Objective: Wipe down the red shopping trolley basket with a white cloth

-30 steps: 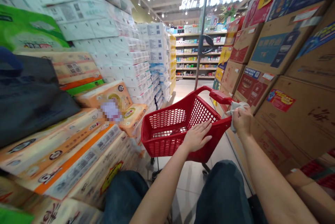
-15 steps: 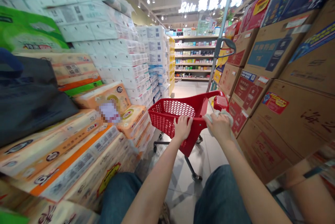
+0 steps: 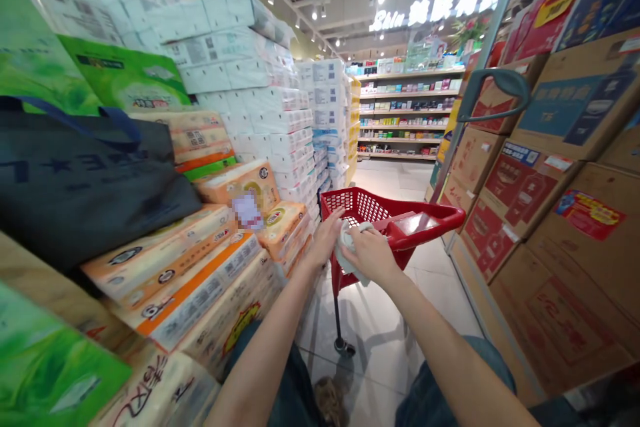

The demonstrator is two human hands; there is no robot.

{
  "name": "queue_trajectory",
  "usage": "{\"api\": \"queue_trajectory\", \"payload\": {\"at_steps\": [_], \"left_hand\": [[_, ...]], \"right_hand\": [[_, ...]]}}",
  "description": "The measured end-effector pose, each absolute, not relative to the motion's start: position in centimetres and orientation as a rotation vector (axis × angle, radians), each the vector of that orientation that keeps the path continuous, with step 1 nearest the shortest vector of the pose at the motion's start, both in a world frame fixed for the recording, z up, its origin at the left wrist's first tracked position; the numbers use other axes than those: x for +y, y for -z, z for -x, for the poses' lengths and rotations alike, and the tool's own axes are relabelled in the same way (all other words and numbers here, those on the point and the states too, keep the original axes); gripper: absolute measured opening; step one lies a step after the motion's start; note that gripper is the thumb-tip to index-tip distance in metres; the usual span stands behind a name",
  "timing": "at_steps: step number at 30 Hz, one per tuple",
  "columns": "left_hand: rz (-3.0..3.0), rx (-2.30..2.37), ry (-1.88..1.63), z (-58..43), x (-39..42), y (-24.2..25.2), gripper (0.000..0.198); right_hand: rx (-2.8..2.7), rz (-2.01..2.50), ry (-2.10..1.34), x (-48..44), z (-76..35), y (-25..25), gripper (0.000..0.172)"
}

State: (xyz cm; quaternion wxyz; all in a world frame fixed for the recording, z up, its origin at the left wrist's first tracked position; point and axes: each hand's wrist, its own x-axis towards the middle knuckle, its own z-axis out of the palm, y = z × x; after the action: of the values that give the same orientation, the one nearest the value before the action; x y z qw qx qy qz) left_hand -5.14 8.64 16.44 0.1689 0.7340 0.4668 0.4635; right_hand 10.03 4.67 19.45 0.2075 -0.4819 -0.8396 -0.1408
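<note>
A small red plastic shopping cart (image 3: 425,219) stands in front of me, turned so its handle end points right. My right hand (image 3: 373,250) holds a crumpled whitish cloth (image 3: 347,255) against the cart's near corner. Part of the cloth is bunched under the fingers and part hangs below them. Just left of it, my left hand (image 3: 326,238) grips the cart at the basket's near left rim, its fingers reaching over the edge. The lower part of this hand's grip is partly hidden. A dark leg with a caster (image 3: 345,347) shows beneath the cart.
Tissue packs (image 3: 200,267) are stacked along the left, with a dark tote bag (image 3: 85,180) on them. Cardboard cartons (image 3: 575,267) line the right, beside a pole with a grey-blue handle (image 3: 495,94). Stocked shelves (image 3: 405,107) stand beyond the aisle floor (image 3: 390,174).
The cart has swung round, its handle end now further right. My right hand has moved left with the cloth to the near corner, close beside my left hand. The view has shifted left.
</note>
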Motion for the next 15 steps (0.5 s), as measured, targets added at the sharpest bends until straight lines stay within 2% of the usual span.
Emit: {"api": "queue_trajectory", "payload": {"at_steps": [4,7,10,12,15], "left_hand": [[-2.261,1.086,-1.332,6.3,4.8,-17.2,0.046],[-2.197,1.198,-1.427,6.3,3.9,-16.7,0.048],[-2.159,1.251,-1.504,6.0,4.3,-16.1,0.049],[-2.163,1.269,-1.541,5.9,4.7,-15.8,0.049],[-2.142,1.292,-1.574,5.9,5.3,-15.4,0.048]], "right_hand": [[-2.34,1.257,0.31,4.9,-7.3,-19.1,0.03],[-2.37,1.216,0.272,4.0,-6.4,-18.9,0.027],[-2.422,1.218,0.202,1.9,-7.4,-19.5,0.031],[-2.479,1.181,0.113,0.2,-9.4,-21.3,0.04],[-2.554,1.013,-0.005,-2.0,-14.2,-27.2,0.045]]}}
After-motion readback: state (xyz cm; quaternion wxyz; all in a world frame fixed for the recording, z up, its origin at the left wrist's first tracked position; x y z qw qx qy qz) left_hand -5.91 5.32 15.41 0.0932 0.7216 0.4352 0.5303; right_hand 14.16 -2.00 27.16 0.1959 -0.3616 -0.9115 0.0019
